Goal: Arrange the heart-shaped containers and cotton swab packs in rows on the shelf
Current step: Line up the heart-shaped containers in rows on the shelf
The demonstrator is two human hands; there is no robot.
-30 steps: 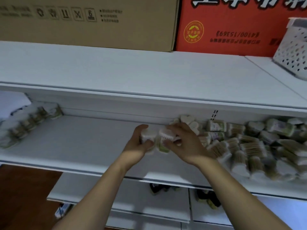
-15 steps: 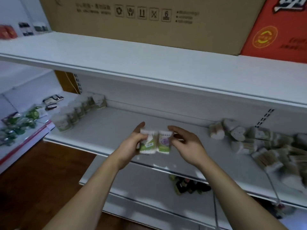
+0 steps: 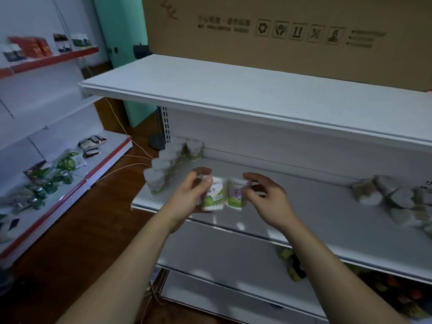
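Observation:
My left hand (image 3: 190, 196) grips a green-labelled cotton swab container (image 3: 214, 195) above the white middle shelf (image 3: 315, 220). My right hand (image 3: 265, 195) pinches a second container with a purple label (image 3: 237, 194), held side by side with the first. A row of heart-shaped containers (image 3: 168, 162) stands along the shelf's left end, running from front to back. A loose heap of heart-shaped containers and swab packs (image 3: 392, 199) lies at the right end of the same shelf.
A white top shelf (image 3: 257, 97) overhangs the middle one and carries a large cardboard box (image 3: 280, 33). A lower shelf (image 3: 233, 263) holds dark packs. To the left stands a red-edged shelf unit (image 3: 58, 174) with green packets, over a wooden floor with white cables.
The view has swung left and both hands have carried the two containers leftward, away from the heap and toward the standing row. Both grips are unchanged.

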